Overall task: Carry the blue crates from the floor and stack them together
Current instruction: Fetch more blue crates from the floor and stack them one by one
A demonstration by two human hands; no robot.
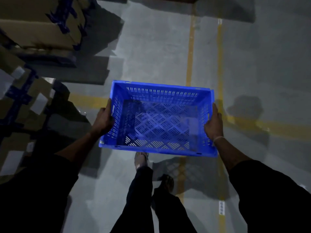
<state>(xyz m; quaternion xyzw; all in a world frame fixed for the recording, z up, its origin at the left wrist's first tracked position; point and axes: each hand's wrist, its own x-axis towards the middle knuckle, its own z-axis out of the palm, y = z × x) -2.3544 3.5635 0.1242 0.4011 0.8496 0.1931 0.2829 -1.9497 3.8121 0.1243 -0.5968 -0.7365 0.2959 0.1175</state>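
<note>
The left hand (103, 121) at 9 o'clock and right hand (214, 122) at 3 o'clock grip one empty crate (158, 118) off the floor (151, 47); no stack shows yet.

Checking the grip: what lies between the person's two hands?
In the head view, only the blue crate lies between them: the left hand grips its left wall, the right hand its right wall. The crate is empty.
</note>
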